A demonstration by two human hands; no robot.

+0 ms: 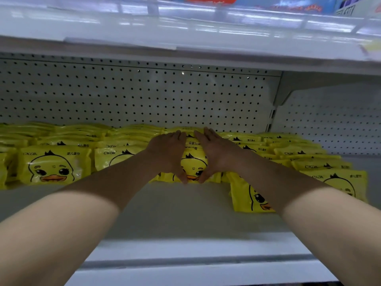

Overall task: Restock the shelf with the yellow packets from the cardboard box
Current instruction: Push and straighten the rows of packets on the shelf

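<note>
Rows of yellow duck packets [55, 166] already line the shelf [175, 213]. Left grip [167, 153] and right grip [218, 153], held flat, press the stack [193, 162] between them; shelf front is bare, cardboard box unseen.

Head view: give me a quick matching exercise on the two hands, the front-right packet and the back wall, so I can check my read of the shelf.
Column 1:
1. left hand
2. right hand
3. front-right packet
4. pegboard

Column 2:
A. white, dotted with holes
B. pressed against the right side of the middle stack
C. lies forward of the rows, partly behind a forearm
D. pressed against the left side of the middle stack

Pairs: 1-D, 2-B, 3-C, 4-A
</note>
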